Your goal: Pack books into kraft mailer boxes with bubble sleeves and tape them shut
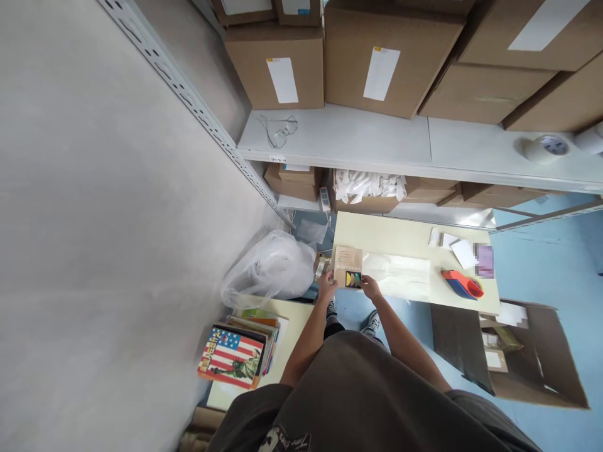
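At the tabletop's [377, 233] nine o'clock end, fingers of the left hand [327, 287] and right hand [370, 287] pinch the brown book [347, 258], lifted or resting, hard to tell; it's in hand, yet uncovered, the clear plastic [402, 276] at three o'clock lying flat.

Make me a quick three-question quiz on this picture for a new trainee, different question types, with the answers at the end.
1. Multiple choice: what are the bare left hand and the bare right hand touching?
A) the stack of colourful printed books
B) the brown rectangular item with a printed front
C) the round white roll

2. True or false: on the pale yellow table, a red-and-blue scoop-shaped object lies to the right of the brown item.

3. Fill in the missing word: the thin-framed clear glasses lie on a light grey ____, below labelled brown cardboard boxes.

Key: 1, B. 2, true. 3, shelf.
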### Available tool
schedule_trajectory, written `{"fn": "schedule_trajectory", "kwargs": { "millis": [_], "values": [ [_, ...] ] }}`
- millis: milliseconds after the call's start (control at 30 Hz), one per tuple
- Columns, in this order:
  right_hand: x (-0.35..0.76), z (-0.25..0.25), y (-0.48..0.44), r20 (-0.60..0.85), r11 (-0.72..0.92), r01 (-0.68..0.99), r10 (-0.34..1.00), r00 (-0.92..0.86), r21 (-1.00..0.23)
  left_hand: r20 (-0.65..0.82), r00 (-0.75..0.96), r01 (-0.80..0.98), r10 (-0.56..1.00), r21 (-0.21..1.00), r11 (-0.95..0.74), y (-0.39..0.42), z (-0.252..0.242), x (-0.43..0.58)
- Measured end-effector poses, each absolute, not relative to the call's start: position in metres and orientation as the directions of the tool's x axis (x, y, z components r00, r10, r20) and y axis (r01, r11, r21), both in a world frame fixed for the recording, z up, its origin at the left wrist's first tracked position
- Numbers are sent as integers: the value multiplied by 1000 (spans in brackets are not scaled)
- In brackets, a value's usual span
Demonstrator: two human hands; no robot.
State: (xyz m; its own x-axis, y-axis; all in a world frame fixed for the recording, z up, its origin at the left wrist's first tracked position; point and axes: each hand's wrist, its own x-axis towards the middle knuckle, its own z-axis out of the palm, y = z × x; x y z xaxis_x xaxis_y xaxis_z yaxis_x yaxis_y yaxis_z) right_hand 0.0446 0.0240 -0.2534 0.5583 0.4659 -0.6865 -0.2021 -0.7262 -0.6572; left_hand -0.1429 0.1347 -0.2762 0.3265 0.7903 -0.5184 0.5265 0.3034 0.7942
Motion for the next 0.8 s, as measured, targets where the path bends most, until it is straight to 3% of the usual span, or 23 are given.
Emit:
{"fn": "schedule_trajectory", "kwargs": {
  "millis": [133, 233, 333, 433, 600, 800],
  "values": [
    [54, -256, 28, -672, -766, -148, 433, 601, -625, -537, 193, 738, 821, 632, 239, 141, -266, -142],
    [52, -255, 25, -576, -702, -36, 553, 602, -711, -571, 156, 785, 806, 567, 250, 137, -262, -139],
    [43, -254, 20, -526, -649, 124, 700, 482, -750, -570, 128, 785, 812, 559, 268, 126, -264, -132],
    [34, -256, 16, -576, -660, 293, 749, 327, -692, -560, 122, 773, 820, 572, 275, 115, -266, -124],
    [25, -255, 11, -668, -630, 609, 714, 211, -481, -536, 110, 798, 837, 550, 248, 98, -263, -113],
    [28, -250, 14, -724, -564, 742, 672, 158, -362, -541, 68, 829, 838, 499, 254, 96, -263, -115]
  ]
}}
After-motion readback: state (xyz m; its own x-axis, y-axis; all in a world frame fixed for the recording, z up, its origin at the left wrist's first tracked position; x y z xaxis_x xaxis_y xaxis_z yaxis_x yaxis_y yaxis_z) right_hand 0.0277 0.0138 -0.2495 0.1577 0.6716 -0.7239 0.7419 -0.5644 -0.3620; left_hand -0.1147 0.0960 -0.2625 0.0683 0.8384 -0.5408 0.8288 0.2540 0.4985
